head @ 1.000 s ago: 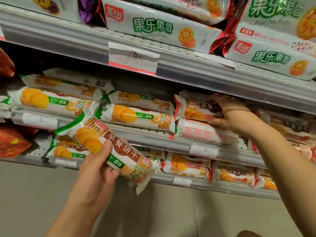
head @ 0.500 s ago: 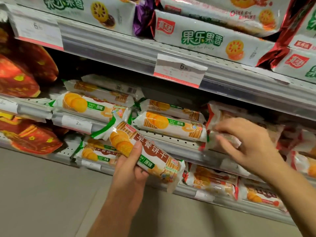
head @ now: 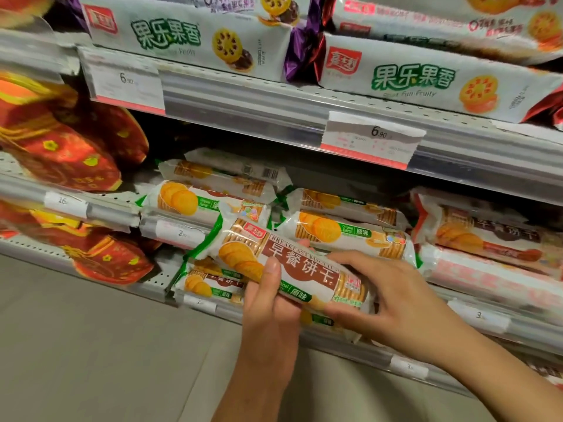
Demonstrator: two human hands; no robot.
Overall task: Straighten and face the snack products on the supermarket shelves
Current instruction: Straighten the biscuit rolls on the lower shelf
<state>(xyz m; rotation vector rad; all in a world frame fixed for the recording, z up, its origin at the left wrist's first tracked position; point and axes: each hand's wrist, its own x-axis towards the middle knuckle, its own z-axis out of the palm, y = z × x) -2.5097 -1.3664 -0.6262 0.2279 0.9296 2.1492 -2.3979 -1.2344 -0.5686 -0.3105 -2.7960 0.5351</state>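
The left hand [head: 268, 303] grips a biscuit pack [head: 292, 269] from below, thumb across its front; the right hand [head: 393, 303] holds the same pack at its right end, fingers curled over the top edge; the pack is tilted, left end higher, in front of the middle shelf [head: 475, 318] and clear of it. Behind it lie green-trimmed packs [head: 344, 231] in stacked rows; red-trimmed packs [head: 487, 236] sit just to their right. Red bags [head: 61, 153] occupy the left side; a price tag [head: 371, 140] hangs on the upper rail.
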